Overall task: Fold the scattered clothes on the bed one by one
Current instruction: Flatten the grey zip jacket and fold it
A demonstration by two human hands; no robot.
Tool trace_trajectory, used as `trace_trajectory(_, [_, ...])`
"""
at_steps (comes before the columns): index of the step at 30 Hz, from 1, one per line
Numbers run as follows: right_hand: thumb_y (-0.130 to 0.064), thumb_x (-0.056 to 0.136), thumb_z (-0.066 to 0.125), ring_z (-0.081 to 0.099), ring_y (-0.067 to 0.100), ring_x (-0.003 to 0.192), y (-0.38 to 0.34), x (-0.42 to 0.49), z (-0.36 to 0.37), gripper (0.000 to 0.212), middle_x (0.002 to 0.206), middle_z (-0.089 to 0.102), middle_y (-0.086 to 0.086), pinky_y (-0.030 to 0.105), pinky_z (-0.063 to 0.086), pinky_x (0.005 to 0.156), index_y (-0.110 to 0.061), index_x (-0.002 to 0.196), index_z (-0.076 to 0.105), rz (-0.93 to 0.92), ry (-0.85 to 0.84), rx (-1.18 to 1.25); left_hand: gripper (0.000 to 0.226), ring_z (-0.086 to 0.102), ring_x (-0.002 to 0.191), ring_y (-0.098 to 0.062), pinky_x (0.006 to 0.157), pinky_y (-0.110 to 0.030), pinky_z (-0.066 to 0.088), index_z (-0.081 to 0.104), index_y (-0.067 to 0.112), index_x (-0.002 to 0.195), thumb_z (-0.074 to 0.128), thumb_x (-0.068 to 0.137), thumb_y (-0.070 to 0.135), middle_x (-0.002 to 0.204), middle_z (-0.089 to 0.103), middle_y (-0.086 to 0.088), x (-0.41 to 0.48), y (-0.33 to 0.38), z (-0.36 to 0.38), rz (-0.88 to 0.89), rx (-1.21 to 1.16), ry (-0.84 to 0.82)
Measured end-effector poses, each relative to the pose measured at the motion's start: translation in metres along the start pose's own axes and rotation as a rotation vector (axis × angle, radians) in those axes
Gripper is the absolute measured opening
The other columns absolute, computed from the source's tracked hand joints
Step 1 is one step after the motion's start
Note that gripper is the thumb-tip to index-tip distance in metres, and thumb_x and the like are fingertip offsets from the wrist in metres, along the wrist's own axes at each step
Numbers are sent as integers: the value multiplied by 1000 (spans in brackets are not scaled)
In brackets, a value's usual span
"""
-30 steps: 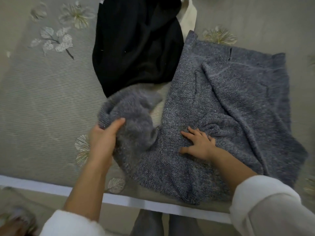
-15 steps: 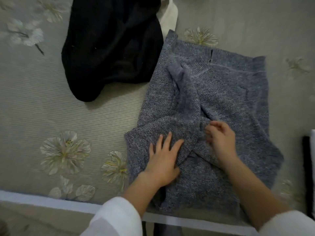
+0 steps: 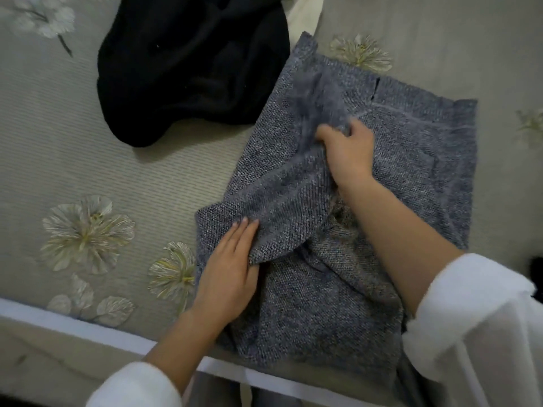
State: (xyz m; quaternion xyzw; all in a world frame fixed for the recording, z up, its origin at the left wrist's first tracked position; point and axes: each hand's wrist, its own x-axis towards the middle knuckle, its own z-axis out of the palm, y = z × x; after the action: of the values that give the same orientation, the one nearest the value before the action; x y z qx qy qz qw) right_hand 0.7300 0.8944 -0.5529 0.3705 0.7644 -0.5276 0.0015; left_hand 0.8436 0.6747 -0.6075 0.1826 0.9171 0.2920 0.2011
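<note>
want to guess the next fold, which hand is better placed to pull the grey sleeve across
Probably the right hand: its grip is closed on the sleeve in the middle of the grey sweater. The left hand lies flat, fingers straight, pressing the sweater's near left part down.

We see the black garment only in part, because the top edge cuts it. The white cloth under it is mostly hidden. The fingertips of the right hand are buried in a blurred fold of the grey knit sweater. We cannot identify the dark thing at the right edge.
</note>
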Motion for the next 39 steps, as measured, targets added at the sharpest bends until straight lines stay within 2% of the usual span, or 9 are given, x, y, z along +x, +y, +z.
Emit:
trace_trajectory(4, [-49,90,51,57,15,80,0,2,0,29,91,63,-4,35,44,75,-27,76,63,137,-173,236,68,-11,141,-4,119,-29,-5,0,28,151,40,97,31,157,-3,8,4,-4,12,-69,32,-52])
trace_trajectory(9, [-35,89,60,61,28,107,32,-1,16,42,114,66,7,49,44,102,-9,122,54,453,-268,323,67,-28,139,-8,112,-28,-19,-17,38,143,30,94,44,155,-22,6,3,-6,27,-89,123,-80])
trace_trajectory(12, [-23,82,69,68,32,98,19,8,17,47,111,69,15,52,54,88,-5,123,53,504,-199,461,76,-27,141,-10,113,-28,-18,-15,38,145,44,98,36,157,-20,4,2,-7,26,-85,111,-73])
trace_trajectory(17, [-3,68,69,70,33,90,-19,34,-4,47,101,71,17,51,57,80,-2,114,60,246,-148,616,77,-26,142,-10,115,-29,-12,-20,44,142,41,99,28,158,-17,10,3,5,17,-92,20,-25])
trace_trajectory(21, [1,71,64,67,27,97,-6,34,-42,40,106,69,9,39,57,81,-17,107,61,-65,182,470,82,-37,137,-14,114,-37,-16,-25,44,143,41,97,28,154,-29,9,6,24,14,-74,61,-27])
trace_trajectory(24, [-1,76,58,62,22,105,41,41,-68,64,124,61,5,32,57,77,-15,137,47,96,262,371,74,-45,132,-17,115,-44,-19,-30,42,142,28,95,46,148,-42,7,0,25,24,-52,195,-191])
trace_trajectory(27, [-4,86,59,58,24,84,82,44,-80,47,107,61,10,35,50,63,-13,129,43,361,171,80,72,-45,132,-15,114,-45,-20,-28,43,142,8,84,63,147,-43,7,-7,19,31,-5,210,-273])
trace_trajectory(34, [-5,87,57,52,20,91,86,44,-80,49,96,48,-1,32,44,78,-15,131,37,57,392,-95,59,-27,143,-14,112,-29,-24,-7,41,149,11,95,58,158,-21,5,7,3,16,-103,192,36])
trace_trajectory(39, [-35,91,58,15,32,143,91,11,-65,75,155,15,15,50,14,114,-20,151,15,-74,253,-655,72,-41,135,-20,112,-41,-22,-25,45,143,-5,81,74,152,-36,-1,17,0,22,-124,302,-151])
